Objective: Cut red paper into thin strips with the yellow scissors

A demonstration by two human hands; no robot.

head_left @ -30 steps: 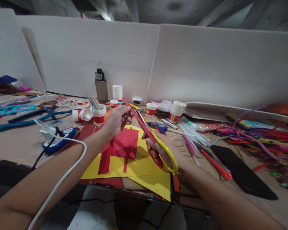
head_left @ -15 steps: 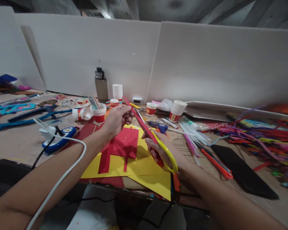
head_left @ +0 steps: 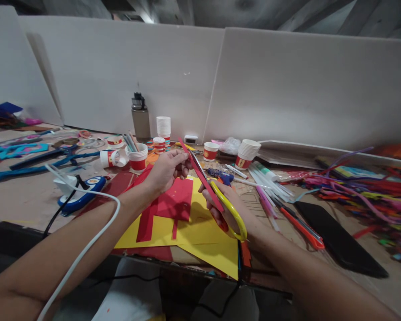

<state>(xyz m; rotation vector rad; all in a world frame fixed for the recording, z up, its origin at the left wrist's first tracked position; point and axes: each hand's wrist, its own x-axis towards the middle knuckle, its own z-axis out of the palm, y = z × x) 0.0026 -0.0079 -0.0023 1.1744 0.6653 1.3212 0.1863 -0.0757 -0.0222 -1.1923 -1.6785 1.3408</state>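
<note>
My left hand (head_left: pixel 169 168) is closed, pinching a narrow red paper strip (head_left: pixel 202 177) near its far end. The strip slants down towards my right hand (head_left: pixel 222 196), which is wrapped round the scissors (head_left: pixel 238 218) with yellow handle loops. The scissor blades point away from me and lie alongside the strip; whether they bite into it is hidden. Below both hands, a red paper sheet (head_left: pixel 174 203) and a cut red strip (head_left: pixel 145 228) rest on yellow paper (head_left: pixel 200 232) at the table's front edge.
Paper cups (head_left: pixel 137 159) stand along the back, with a bottle (head_left: pixel 141 125) behind. On the right lie a glue gun (head_left: pixel 224 178), an orange cutter knife (head_left: pixel 300 227), a black flat object (head_left: pixel 341 240) and colourful pipe cleaners. A white cable (head_left: pixel 96 240) crosses my left forearm.
My left hand has moved a little to the right, closer to the scissors. The red strip has shifted right and down along the blades. My right hand stays nearly in place.
</note>
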